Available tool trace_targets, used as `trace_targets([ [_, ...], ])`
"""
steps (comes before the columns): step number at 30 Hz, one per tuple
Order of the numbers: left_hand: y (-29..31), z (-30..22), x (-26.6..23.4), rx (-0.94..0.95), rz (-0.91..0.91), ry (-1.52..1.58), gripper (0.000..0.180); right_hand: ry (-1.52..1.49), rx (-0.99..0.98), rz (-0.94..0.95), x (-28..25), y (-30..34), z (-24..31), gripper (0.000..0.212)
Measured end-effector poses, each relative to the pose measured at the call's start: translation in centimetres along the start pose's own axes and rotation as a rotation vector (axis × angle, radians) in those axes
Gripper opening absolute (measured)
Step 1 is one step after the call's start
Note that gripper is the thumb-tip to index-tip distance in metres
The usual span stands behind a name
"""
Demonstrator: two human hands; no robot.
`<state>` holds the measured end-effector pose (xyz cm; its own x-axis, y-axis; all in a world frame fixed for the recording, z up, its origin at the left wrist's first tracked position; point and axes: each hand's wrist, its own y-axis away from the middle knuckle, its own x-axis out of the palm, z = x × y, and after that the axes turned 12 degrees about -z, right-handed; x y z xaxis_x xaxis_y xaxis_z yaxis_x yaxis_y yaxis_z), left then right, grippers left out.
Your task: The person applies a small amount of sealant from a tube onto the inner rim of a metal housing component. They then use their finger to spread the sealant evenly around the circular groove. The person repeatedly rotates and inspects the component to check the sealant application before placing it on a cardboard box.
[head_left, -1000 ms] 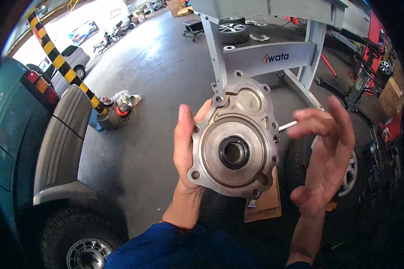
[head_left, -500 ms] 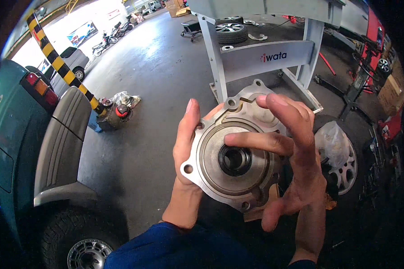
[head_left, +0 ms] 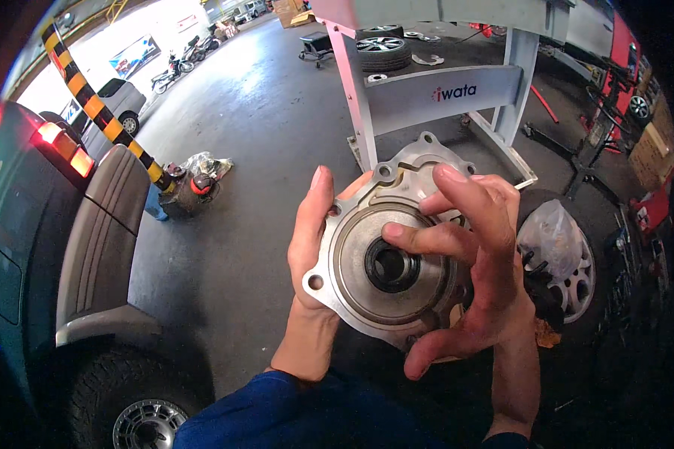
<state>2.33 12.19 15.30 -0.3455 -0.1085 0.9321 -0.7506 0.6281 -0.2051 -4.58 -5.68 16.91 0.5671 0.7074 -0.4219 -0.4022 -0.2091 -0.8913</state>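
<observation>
A flat, lobed metal housing [head_left: 344, 254] with bolt holes round its rim faces up in front of my chest. At its round middle sits a black ring seal [head_left: 372, 275] about a central bore. My left hand [head_left: 309, 239] grips the housing from below and the left, its thumb along the edge. Over the housing's right side reaches my right hand [head_left: 487, 262], open, fingers bent and apart. One of its fingertips lies at the seal's upper edge; whether it touches, I cannot tell. The thumb is by the lower rim.
A green vehicle [head_left: 22, 224] with a lit tail lamp stands at the left, beside a striped post [head_left: 101, 112]. Ahead is a grey metal stand [head_left: 404, 105]. To the right lie a wheel [head_left: 577, 288] with a plastic bag [head_left: 554, 236] and a black stand [head_left: 588, 161].
My right thumb has swung left along the lower rim, and the finger over the seal has bent and drawn slightly right. The vehicle's tail lamp has lit up. The left hand keeps its hold.
</observation>
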Motion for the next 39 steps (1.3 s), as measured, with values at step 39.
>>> trace_targets([
  [39, 0.7, 1.5, 0.8, 0.739, -0.326, -0.971, 0.103, 0.196, 0.234, -0.113, 1.6, 2.3, 4.3, 0.126],
])
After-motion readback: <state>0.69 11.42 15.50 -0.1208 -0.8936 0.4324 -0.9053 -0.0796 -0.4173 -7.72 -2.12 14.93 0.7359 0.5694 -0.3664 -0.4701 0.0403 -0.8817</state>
